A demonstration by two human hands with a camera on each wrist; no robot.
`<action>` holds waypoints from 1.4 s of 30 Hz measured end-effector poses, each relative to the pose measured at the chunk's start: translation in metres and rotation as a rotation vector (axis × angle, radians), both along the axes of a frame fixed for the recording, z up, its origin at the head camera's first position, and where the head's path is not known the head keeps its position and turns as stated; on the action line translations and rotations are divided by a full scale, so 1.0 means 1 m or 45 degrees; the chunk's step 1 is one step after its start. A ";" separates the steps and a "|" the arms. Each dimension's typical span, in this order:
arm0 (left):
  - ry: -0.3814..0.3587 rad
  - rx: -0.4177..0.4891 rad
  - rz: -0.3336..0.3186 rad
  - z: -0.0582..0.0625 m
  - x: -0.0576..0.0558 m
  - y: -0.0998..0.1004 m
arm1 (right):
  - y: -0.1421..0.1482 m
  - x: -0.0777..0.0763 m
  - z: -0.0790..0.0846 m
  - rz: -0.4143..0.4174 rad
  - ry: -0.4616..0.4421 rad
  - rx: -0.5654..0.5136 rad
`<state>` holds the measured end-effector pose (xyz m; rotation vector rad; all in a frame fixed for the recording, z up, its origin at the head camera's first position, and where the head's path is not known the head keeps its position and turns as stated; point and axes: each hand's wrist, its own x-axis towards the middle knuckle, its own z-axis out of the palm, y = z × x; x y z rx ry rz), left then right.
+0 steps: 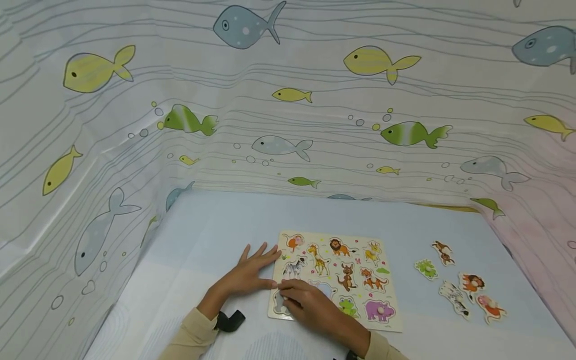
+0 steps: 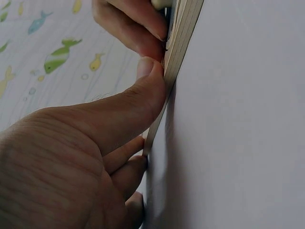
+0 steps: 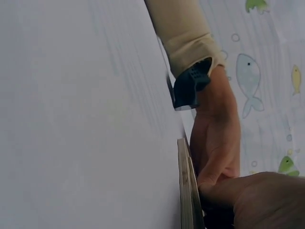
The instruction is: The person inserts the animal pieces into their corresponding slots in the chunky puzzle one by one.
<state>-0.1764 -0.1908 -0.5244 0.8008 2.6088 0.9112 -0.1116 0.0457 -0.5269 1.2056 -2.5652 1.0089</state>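
Lying on the pale-blue tabletop (image 1: 216, 215), at the lower centre of the head view: a puzzle board (image 1: 335, 280) printed with animals. Touching its left edge with the left hand (image 1: 247, 272), fingers spread wide, thumb stretched toward the right hand (image 1: 315, 310). Pinching a grey piece (image 1: 279, 304) with the right hand, fingers curled narrow over the board's lower-left corner. Cannot tell whether seated fully in its recess, being partly covered by those fingers.

At the board's lower right, a purple hippo piece (image 1: 374, 311) with a knob. Scattered loose at the right of the frame, well apart from the board: a brown piece (image 1: 443, 252) highest, a green piece (image 1: 424, 269) just below and left, then a zebra piece (image 1: 453, 299), a lion piece (image 1: 472, 283) and a red-and-pink piece (image 1: 490, 308) grouped close together. Hanging behind, across the upper frame, a fish-printed cloth (image 1: 324, 115).
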 end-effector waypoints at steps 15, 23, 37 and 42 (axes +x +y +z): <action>0.012 0.013 0.013 -0.001 0.001 -0.001 | 0.063 -0.019 0.042 -0.281 -0.241 -0.320; 0.011 0.023 0.009 -0.002 -0.001 0.001 | 0.129 -0.026 0.048 -0.465 -0.292 -0.341; 0.002 -0.006 0.018 -0.004 -0.003 0.002 | 0.231 -0.031 0.063 -0.835 -0.298 -0.282; 0.002 0.003 0.017 -0.003 -0.002 0.003 | 0.267 -0.035 0.069 -0.973 -0.327 -0.237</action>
